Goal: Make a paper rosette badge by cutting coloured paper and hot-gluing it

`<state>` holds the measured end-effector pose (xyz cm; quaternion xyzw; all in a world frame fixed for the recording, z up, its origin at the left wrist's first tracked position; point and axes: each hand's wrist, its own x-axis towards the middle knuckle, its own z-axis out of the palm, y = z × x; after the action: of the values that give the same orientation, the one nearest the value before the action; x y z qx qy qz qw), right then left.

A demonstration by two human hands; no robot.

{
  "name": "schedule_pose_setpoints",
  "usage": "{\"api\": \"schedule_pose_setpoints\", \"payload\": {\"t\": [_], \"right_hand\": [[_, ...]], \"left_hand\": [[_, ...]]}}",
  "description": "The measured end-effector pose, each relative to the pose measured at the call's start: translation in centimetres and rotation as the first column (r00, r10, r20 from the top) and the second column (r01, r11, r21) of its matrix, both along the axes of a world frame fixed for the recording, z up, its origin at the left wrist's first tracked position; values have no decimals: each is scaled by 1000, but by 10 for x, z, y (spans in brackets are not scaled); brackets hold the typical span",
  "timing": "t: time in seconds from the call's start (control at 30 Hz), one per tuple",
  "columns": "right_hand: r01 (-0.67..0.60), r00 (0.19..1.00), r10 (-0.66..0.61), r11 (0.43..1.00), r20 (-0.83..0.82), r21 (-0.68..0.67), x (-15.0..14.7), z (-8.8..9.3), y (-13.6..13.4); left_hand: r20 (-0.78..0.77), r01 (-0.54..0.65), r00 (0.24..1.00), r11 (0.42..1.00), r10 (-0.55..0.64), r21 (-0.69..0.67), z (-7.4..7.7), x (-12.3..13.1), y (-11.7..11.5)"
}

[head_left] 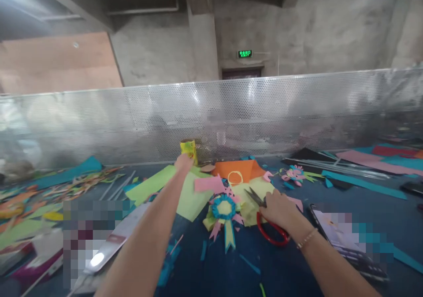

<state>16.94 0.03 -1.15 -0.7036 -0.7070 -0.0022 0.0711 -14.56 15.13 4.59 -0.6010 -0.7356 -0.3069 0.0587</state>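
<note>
My left hand (184,161) is stretched far forward, its fingers closed on a small yellow packet (189,148) near the perforated metal screen. My right hand (276,205) grips a pair of scissors around the pivot; the grey blades (254,196) point away to the left and the red handles (273,235) stick out below the hand. Between my arms lies a paper rosette (224,207) with a blue ruffled ring, a pale yellow centre and ribbon tails. Pink strips (208,184), an orange sheet (243,170) and pale green paper (191,195) surround it.
A perforated metal screen (211,116) runs along the table's back. Paper scraps (66,187) crowd the left side. A pink and blue paper flower (295,174) lies right of centre, with clear rods (346,167) beyond. A phone (343,235) rests beside my right forearm.
</note>
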Motion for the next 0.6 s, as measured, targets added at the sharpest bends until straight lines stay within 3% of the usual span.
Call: {"api": "schedule_pose_setpoints", "payload": {"t": [0.1,0.17,0.27,0.37,0.5,0.6], "right_hand": [[-41,999,42,996,10,-75,4,-2,-2],[-75,997,78,994,29,-74,5,-4,-4],[-112,992,113,993,50,-30,5,-4,-7],[-123,991,125,991,47,-53,8,0,-10],[-129,992,128,982,-20,-137,11,6,-12],[-98,994,89,983,-66,-155,11,6,-12]], "left_hand": [[91,-84,993,986,71,145,24,-9,-2],[271,-90,962,923,-16,373,38,-10,-10],[357,-40,910,816,-208,577,53,-5,-26],[399,29,834,752,-381,659,68,2,-38],[441,128,671,680,-596,722,91,7,-47],[490,170,580,685,-651,708,106,7,-52]]}}
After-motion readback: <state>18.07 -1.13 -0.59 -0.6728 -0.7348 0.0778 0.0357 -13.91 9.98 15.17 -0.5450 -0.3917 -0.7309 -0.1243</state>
